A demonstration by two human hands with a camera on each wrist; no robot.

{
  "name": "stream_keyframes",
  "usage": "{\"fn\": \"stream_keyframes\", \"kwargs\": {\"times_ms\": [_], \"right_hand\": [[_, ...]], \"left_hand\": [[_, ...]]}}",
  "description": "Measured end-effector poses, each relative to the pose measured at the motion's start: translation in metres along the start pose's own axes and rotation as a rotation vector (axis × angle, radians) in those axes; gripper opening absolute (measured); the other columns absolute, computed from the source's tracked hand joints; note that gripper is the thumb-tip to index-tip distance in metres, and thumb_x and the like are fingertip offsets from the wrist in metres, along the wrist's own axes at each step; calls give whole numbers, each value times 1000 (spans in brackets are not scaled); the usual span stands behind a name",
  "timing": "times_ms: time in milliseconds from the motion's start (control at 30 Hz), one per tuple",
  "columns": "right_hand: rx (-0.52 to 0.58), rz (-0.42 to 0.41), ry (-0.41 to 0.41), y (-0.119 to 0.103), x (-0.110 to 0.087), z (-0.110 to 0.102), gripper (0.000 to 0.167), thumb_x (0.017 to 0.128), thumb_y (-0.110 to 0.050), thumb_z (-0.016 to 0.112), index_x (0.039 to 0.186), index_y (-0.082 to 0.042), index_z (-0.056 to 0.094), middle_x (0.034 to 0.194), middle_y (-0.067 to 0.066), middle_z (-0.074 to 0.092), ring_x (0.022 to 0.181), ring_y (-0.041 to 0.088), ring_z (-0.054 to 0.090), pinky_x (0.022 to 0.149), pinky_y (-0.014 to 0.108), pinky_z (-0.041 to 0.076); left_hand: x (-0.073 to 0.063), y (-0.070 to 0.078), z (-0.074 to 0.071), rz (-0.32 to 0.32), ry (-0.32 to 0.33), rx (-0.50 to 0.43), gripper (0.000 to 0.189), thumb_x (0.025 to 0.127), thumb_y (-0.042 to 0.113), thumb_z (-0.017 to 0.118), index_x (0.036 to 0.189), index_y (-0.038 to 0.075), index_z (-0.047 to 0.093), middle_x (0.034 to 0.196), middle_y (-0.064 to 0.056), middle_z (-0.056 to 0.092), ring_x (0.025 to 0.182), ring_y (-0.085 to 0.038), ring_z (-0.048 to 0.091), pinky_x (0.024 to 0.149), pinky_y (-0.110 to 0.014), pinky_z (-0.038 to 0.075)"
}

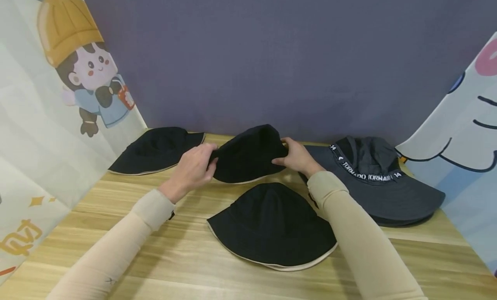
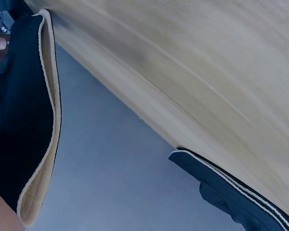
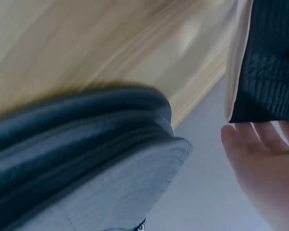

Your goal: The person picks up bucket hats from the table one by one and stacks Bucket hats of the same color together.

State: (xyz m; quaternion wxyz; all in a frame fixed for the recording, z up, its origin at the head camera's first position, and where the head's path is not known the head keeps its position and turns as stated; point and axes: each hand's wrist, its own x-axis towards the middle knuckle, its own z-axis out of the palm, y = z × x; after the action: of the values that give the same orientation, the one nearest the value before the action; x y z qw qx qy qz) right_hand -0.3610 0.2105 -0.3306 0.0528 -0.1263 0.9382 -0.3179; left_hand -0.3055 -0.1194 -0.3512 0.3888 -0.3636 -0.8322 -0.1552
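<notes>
A black bucket hat (image 1: 248, 155) with a pale edge is held up by its two sides over the back of the table. On its left side, my left hand (image 1: 196, 164) pinches the brim between thumb and fingers. My right hand (image 1: 297, 155) holds the opposite side, thumb in front. The left wrist view shows the hat's pale lining (image 2: 50, 130) along the brim opening. In the right wrist view the right fingers (image 3: 260, 137) lie along the hat's edge. Another black bucket hat (image 1: 273, 226) lies nearer, below the held one.
A third black bucket hat (image 1: 155, 149) rests at the back left. At the right lies a stack of dark grey wide-brimmed hats (image 1: 396, 196) with a lettered band, close beside the right forearm. Behind the wooden table (image 1: 174, 257) stands a grey-blue panel (image 1: 287, 63).
</notes>
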Motion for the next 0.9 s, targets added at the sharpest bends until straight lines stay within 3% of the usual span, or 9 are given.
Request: {"fn": "stream_keyframes", "kwargs": {"times_ms": [233, 433, 633, 767, 900], "right_hand": [[38, 12, 78, -5, -4, 4, 66, 95, -24, 72, 149, -1, 42, 146, 26, 47, 130, 43, 49, 104, 56, 42], [70, -28, 141, -13, -8, 6, 42, 99, -20, 66, 134, -2, 51, 129, 21, 58, 113, 38, 58, 95, 53, 47], [82, -43, 192, -18, -17, 1, 35, 101, -21, 64, 130, -4, 52, 119, 18, 61, 102, 35, 61, 88, 50, 49], [104, -61, 218, -17, -23, -2, 35, 103, -21, 61, 132, -5, 51, 118, 17, 62, 102, 34, 62, 88, 49, 50], [97, -94, 233, -16, -29, -6, 36, 103, -22, 60, 134, -6, 50, 118, 16, 62, 102, 33, 63, 86, 48, 50]], "left_hand": [[0, -2, 1, 3, 33, 4, 29, 88, 1, 67, 114, -3, 57, 95, -18, 66, 75, -32, 62, 65, -45, 52], [1, -2, -2, -25, 18, 12, 29, 90, 2, 66, 117, -2, 56, 98, -18, 66, 76, -32, 61, 66, -46, 52], [7, 1, -5, -165, -61, -55, 32, 93, 6, 64, 123, -1, 55, 107, -17, 66, 82, -31, 64, 68, -46, 54], [13, 4, -7, -278, -108, -103, 39, 95, 10, 60, 131, 0, 52, 114, -17, 66, 72, -27, 61, 60, -43, 51], [16, 7, -9, -352, -118, -128, 44, 94, 13, 60, 135, -1, 49, 111, -18, 67, 62, -25, 57, 56, -42, 48]]}}
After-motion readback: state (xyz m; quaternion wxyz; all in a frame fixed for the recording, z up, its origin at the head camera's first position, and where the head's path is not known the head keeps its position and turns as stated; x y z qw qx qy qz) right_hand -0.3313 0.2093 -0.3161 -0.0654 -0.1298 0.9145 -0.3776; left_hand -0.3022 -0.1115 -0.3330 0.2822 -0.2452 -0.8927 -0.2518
